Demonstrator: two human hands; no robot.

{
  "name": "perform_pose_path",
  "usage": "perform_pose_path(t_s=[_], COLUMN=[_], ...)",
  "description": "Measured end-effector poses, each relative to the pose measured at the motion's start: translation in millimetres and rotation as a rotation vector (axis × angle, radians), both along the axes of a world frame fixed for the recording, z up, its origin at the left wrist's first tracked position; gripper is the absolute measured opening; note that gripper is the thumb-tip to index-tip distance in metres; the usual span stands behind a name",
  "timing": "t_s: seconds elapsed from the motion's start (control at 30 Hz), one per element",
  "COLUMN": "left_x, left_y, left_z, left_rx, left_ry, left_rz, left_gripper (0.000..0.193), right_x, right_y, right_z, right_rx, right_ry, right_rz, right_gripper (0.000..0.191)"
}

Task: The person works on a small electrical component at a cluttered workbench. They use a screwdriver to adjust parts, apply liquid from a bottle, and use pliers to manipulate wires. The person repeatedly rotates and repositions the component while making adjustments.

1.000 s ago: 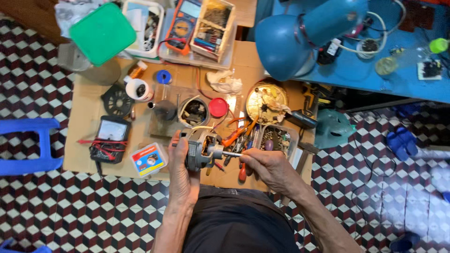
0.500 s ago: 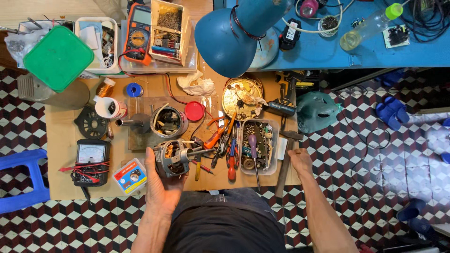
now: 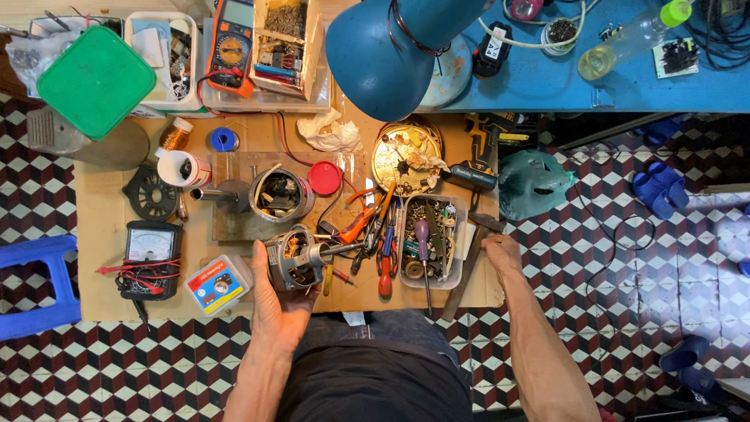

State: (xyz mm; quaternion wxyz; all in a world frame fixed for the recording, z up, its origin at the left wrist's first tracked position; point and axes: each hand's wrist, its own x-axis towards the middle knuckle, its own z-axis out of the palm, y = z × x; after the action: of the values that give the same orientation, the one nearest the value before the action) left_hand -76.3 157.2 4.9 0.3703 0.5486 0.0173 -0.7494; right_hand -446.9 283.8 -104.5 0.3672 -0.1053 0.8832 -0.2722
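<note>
— Hands now? Left hand (image 3: 275, 301) cupping small grey metal motor with bare shaft (image 3: 297, 258), at near edge of brown cardboard-covered bench (image 3: 101, 227).
— And right hand (image 3: 500, 252)? Moved off motor since a second ago, now closing on dark wooden-handled hammer (image 3: 469, 262) beside clear plastic parts tray (image 3: 433, 238). Probably tapping comes next.

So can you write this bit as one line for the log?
left hand: holds small electric motor | right hand: on hammer handle, grip unclear | beside: clear tray of screws, red screwdriver
</note>
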Motion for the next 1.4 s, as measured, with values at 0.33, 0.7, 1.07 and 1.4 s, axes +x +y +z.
perform_pose_path(t_s=[0.33, 0.7, 1.07, 1.4], left_x=[2.2, 2.1, -14.3, -9.2], left_y=[8.5, -14.2, -36.9, -43.8], left_z=[6.9, -33.7, -48.8, -50.6], left_rx=[0.035, -0.011, -0.080, -0.041], left_ry=[-0.054, 0.088, 0.059, 0.065], left_rz=[-0.006, 0.079, 0.114, 0.121], left_gripper=[0.064, 0.056, 0.073, 0.075], right_x=[10.4, 44.2, 164.9, 168.6], right_y=[-5.9, -5.4, -75.5, -81.8], right_z=[-8.6, 68.0, 146.2, 128.8], right_rx=[0.120, -0.455, -0.580, -0.613], right_ry=[0.044, -0.051, -0.004, 0.014], right_rz=[-0.092, -0.145, 0.400, 0.467], right_gripper=[0.039, 0.022, 0.049, 0.046])
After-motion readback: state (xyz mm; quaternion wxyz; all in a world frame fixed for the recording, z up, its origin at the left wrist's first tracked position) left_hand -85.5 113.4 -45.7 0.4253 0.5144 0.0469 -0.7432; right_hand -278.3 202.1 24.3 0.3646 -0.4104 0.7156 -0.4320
